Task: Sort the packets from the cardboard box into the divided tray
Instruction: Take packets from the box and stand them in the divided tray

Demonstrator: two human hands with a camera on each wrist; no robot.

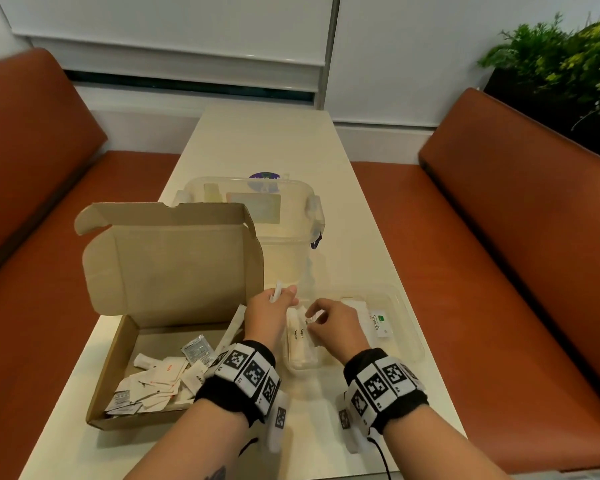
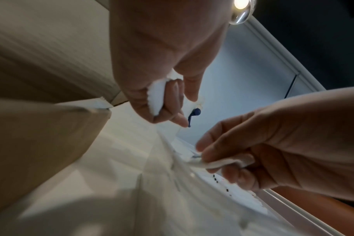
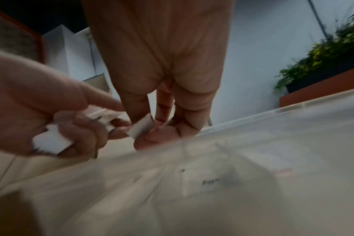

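Observation:
The open cardboard box point(image 1: 118, 358) sits at the left with several white packets point(image 1: 153, 379) in its base. To its right lies the clear divided tray point(image 1: 409, 327), holding sugar sticks point(image 1: 300, 341) in its left compartment and a Stevia packet point(image 1: 378, 322) further right. My left hand point(image 1: 274, 306) hovers between box and tray, gripping a few white packets point(image 2: 157, 97) in curled fingers. My right hand point(image 1: 326, 318) is over the tray's left compartment and pinches one white packet point(image 3: 140, 128) between thumb and fingertips.
A clear lidded plastic container point(image 1: 257, 209) stands behind the box's raised lid point(image 1: 174, 261). Orange benches point(image 1: 516, 220) flank the cream table point(image 1: 267, 140). A planter of green foliage point(image 1: 561, 53) is at the far right.

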